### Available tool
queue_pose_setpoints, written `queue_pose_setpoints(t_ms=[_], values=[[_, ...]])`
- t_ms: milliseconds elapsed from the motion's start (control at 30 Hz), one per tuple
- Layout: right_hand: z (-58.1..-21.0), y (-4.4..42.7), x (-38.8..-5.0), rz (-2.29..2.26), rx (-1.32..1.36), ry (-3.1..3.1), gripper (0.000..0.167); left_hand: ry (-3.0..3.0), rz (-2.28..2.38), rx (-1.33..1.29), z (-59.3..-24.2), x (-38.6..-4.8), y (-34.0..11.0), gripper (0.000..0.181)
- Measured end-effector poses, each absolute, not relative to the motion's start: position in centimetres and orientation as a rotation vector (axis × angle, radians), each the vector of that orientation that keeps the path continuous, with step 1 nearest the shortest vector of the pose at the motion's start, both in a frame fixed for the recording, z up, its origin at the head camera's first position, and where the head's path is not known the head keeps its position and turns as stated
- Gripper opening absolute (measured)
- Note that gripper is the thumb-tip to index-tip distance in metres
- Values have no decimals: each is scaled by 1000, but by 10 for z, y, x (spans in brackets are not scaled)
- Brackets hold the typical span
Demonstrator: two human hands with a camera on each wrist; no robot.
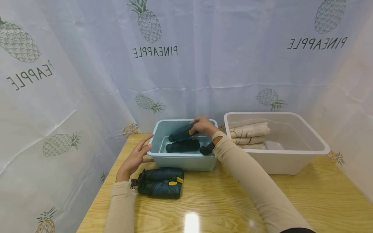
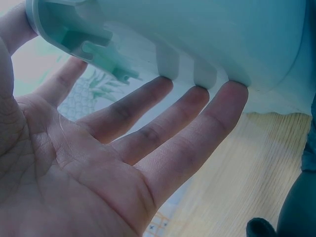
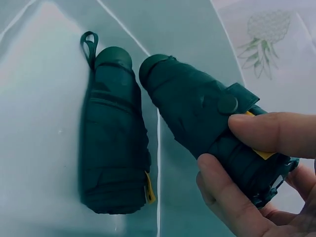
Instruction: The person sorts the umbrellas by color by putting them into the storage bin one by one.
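Note:
My right hand (image 1: 203,125) grips a dark green folded umbrella (image 3: 197,106) by one end, its thumb and fingers about the fabric. That umbrella is tilted inside the light blue bin (image 1: 180,155). Beside it another dark green umbrella (image 3: 116,138) with a wrist loop lies on the bin floor. My left hand (image 1: 136,158) touches the left side of the bin with spread, fairly straight fingers (image 2: 182,140). Below that hand, in front of the bin, two more dark green umbrellas (image 1: 161,189) with yellow tags lie side by side on the table.
A larger white bin (image 1: 291,161) stands to the right, with several beige wrapped rolls (image 1: 252,130) at its left side. The wooden table (image 1: 221,207) extends toward me. A pineapple-print curtain (image 1: 204,64) hangs behind and at both sides.

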State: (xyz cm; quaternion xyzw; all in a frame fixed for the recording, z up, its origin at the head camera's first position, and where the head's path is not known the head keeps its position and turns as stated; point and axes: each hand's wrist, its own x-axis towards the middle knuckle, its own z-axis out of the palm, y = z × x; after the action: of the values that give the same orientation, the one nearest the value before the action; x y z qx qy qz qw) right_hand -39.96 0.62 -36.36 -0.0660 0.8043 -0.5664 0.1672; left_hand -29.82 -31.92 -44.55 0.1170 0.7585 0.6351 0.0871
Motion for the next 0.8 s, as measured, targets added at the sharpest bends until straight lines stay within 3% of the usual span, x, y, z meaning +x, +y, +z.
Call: queue_pose_setpoints(t_ms=[800], values=[[-369, 17, -403, -1318, -220, 2366, 57, 2256, 1893, 356, -447, -300, -321, 60]])
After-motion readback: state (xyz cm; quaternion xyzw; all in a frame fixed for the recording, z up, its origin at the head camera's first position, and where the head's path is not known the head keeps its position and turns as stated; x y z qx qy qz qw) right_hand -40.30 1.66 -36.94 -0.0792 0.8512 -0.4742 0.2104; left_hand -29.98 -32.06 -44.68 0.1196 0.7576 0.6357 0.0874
